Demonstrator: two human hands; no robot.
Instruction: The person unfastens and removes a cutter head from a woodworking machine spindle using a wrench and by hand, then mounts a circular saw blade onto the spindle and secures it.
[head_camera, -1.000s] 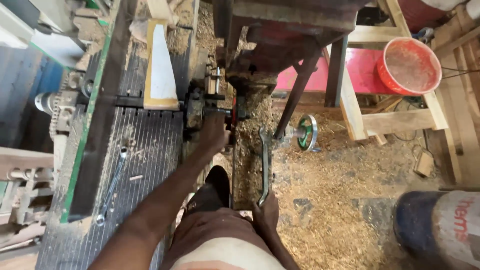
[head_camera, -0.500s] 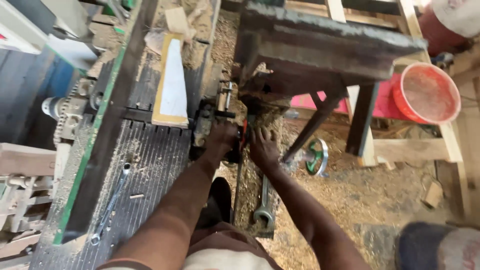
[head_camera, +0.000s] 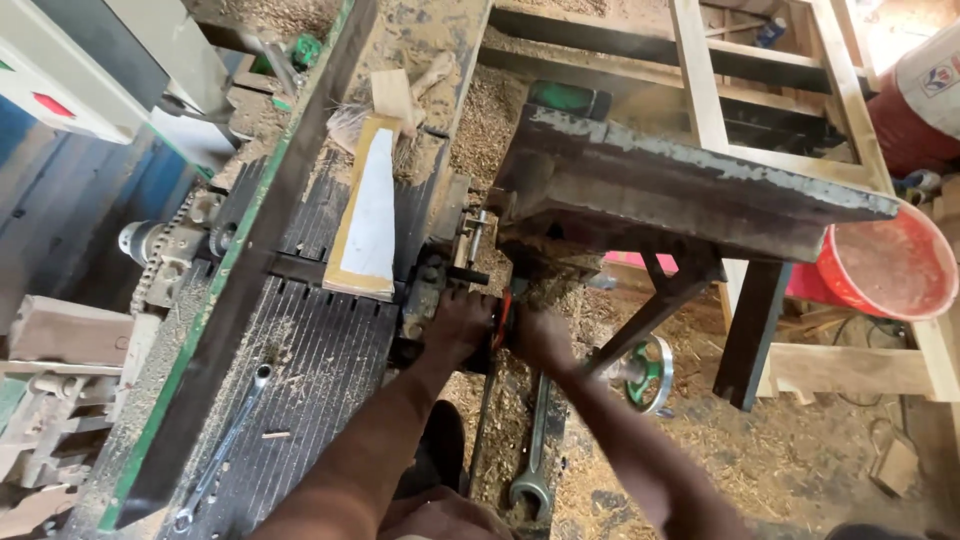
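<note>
Both hands are in at the side of the planer bed, under the overhanging rusty cast table (head_camera: 690, 190). My left hand (head_camera: 462, 325) is curled around the dark fitting at the machine's edge, fingers wrapped over it, steadying it. My right hand (head_camera: 540, 335) is closed close beside it on something at the red part (head_camera: 503, 318); what exactly it grips I cannot tell, the hand blurs. A large open-ended spanner (head_camera: 533, 450) lies on the sawdust floor just below my right forearm, within easy reach. A slimmer combination wrench (head_camera: 225, 445) rests on the ribbed bed (head_camera: 320, 360) toward its near left edge, parked flat. A wedge-shaped offcut board (head_camera: 370, 215) sits across the bed's far end. A green handwheel (head_camera: 650, 375) hangs near the stand leg; a red bucket (head_camera: 885, 265) stands at the right.
</note>
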